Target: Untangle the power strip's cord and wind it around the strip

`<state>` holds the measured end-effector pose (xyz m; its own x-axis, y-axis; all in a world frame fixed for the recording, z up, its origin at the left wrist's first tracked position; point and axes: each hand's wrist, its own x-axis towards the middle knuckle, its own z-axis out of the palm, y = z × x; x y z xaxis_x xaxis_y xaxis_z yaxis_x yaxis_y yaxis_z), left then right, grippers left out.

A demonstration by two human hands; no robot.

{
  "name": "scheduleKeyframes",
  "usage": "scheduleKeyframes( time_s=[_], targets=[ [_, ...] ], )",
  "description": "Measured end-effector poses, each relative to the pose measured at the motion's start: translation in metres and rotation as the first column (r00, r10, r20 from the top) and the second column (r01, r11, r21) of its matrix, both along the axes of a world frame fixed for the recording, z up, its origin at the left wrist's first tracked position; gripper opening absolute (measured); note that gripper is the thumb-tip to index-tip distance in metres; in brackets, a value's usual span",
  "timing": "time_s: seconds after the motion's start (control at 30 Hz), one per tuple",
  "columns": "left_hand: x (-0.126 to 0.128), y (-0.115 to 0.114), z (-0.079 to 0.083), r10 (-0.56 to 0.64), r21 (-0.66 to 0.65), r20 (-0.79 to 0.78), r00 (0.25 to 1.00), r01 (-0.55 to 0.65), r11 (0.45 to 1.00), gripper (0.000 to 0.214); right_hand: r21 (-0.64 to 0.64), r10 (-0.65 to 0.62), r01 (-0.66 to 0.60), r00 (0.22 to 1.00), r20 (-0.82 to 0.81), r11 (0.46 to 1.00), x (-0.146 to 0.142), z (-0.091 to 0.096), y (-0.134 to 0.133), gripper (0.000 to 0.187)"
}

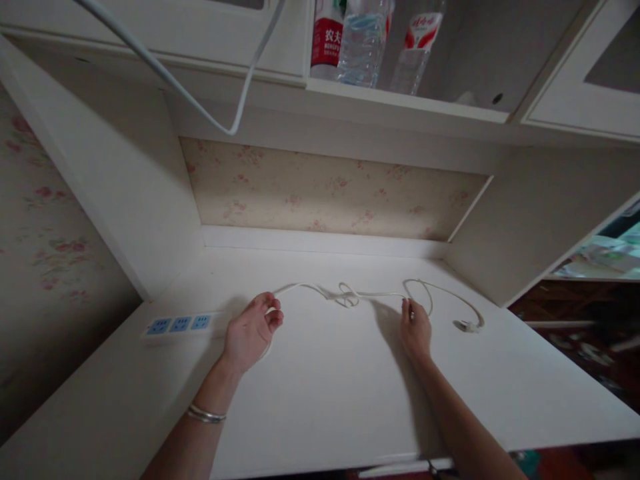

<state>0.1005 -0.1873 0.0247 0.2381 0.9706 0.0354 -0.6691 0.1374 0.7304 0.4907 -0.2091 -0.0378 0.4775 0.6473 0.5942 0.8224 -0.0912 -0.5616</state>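
Observation:
A white power strip [181,325] with blue socket faces lies at the left of the white desk top. Its white cord [305,285] runs across the desk and is looped in a loose tangle near the middle. My left hand [251,330] pinches the cord just right of the strip, covering the strip's end. Right of the tangle, my right hand [416,328] has the cord between thumb and fingers. Beyond it the cord curls round to a white plug [469,326], which rests on the desk.
A panel of floral wallpaper [320,190] closes the back of the nook, with white side walls. Overhead, a cabinet shelf [400,103] bears several plastic bottles [363,43]. A thick white cable or rod [200,110] bends down at the upper left, close to the view.

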Motion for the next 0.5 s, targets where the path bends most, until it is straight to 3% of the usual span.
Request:
scheduleKeyframes(
  time_s=[0.1, 0.2, 0.27, 0.37, 0.5],
  targets=[
    [0.01, -0.011, 0.002, -0.212, 0.024, -0.061, 0.975, 0.214, 0.977, 0.031, 0.089, 0.11, -0.108, 0.994, -0.014, 0.99, -0.037, 0.002, 0.01, 0.042],
    [0.022, -0.015, -0.004, -0.29, 0.047, -0.171, 0.941, 0.302, 0.952, 0.034, 0.182, 0.227, -0.211, 0.971, -0.074, 0.96, -0.084, 0.008, 0.027, 0.036],
    [0.03, -0.013, -0.012, -0.237, 0.039, -0.344, 0.908, 0.266, 0.963, 0.036, 0.248, 0.305, -0.262, 0.94, -0.156, 0.933, -0.115, 0.014, 0.036, 0.034],
    [0.038, -0.007, -0.027, -0.082, 0.019, -0.623, 0.778, 0.12, 0.993, 0.044, 0.28, 0.409, -0.338, 0.875, -0.258, 0.899, -0.151, 0.021, 0.039, 0.032],
    [0.043, 0.0, -0.041, 0.08, 0.128, -0.7, 0.71, 0.014, 0.992, 0.051, 0.252, 0.513, -0.451, 0.801, -0.308, 0.856, -0.164, 0.024, 0.027, 0.027]
  ],
)
